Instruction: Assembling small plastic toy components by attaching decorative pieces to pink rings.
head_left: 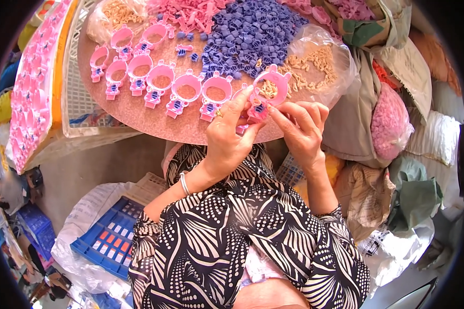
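My left hand pinches a pink plastic ring-shaped toy part with small ears and a blue striped insert below the ring. It is held tilted above the near table edge. My right hand has thumb and index finger closed together against the right side of this part; anything tiny between the fingertips is hidden. Directly behind my left fingers lies another pink ring part, mostly covered. Similar pink ring parts with blue inserts lie in two rows to the left.
On the round pink table are a heap of blue pieces, pink pieces and a clear bag of beige pieces. At left stands a crate beside a tray of pink parts. Bags crowd the right.
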`<state>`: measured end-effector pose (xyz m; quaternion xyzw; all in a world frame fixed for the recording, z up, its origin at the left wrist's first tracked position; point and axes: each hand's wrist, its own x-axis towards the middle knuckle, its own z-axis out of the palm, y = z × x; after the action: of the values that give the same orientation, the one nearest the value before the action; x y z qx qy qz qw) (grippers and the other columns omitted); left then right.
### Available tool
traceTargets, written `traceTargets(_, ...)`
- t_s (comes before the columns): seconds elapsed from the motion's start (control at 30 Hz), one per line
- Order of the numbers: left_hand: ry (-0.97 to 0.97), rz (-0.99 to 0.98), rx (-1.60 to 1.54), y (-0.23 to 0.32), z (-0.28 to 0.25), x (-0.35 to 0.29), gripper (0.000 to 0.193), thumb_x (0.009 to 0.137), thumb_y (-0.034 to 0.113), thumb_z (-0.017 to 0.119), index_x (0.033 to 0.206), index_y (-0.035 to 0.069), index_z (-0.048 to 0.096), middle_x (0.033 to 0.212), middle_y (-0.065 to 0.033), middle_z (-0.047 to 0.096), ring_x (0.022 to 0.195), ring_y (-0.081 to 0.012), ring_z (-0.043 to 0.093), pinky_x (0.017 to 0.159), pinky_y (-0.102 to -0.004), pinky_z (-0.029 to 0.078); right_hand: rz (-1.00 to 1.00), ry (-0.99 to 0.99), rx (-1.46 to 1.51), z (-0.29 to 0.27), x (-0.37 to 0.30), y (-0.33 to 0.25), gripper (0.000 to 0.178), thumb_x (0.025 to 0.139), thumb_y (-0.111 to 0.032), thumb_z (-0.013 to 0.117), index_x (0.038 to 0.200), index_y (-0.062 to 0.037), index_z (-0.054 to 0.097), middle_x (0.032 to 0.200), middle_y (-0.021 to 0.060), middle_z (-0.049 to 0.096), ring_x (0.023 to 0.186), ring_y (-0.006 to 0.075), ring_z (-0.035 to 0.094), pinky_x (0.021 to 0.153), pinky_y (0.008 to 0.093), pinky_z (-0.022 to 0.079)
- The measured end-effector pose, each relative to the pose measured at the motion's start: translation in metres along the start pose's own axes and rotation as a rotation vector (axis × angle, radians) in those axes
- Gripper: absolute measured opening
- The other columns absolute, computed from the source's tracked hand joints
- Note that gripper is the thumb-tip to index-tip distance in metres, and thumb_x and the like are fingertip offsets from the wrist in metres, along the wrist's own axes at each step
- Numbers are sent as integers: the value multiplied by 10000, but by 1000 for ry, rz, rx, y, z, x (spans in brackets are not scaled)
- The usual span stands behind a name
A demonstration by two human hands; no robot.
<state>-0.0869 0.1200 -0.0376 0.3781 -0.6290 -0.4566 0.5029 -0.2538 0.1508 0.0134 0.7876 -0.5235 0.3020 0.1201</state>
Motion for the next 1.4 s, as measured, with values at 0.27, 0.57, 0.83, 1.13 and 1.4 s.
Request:
traceTargets(0.27,-30,-45,-85,8,-4,4,618,758,-104,741,1327,55,560,1047,-80,597,945,-163,663,785,-270,606,-43,-61,142,-2,9,13,335,687,-101,770,1019,-112,730,943,0,657,837,181,597,803,327,408)
traceTargets(0.57,55,-39,-266,3,2,3,537,748,-112,747,1249,32,618,1097,-65,588,935,-144,653,798,-268,618,179,112,109,10,5,-15,193,716,-68,808,885,-83,717,867,40,669,784,188,604,754,321,421)
traceTargets(0.83,18,17,-213,0,3,-3,531,759,-156,721,1251,-9,586,1180,-76,521,1042,-204,652,868,-295,600,301,204,94,15,8,-29,186,712,13,797,844,-68,693,805,43,638,773,197,607,724,305,432)
traceTargets(1.13,131,10,-321,3,4,0,497,755,-107,748,1217,41,641,1088,-52,594,936,-113,635,773,-247,615,409,221,182,17,12,-37,170,722,44,782,829,-38,679,759,62,595,695,165,580,562,274,434)
traceTargets(1.4,77,-17,-433,0,-14,10,472,778,-140,713,1215,23,636,1157,-61,544,995,-150,639,848,-276,604,-14,-6,140,3,34,-11,181,672,16,765,806,-64,674,722,27,581,664,198,553,784,375,423)
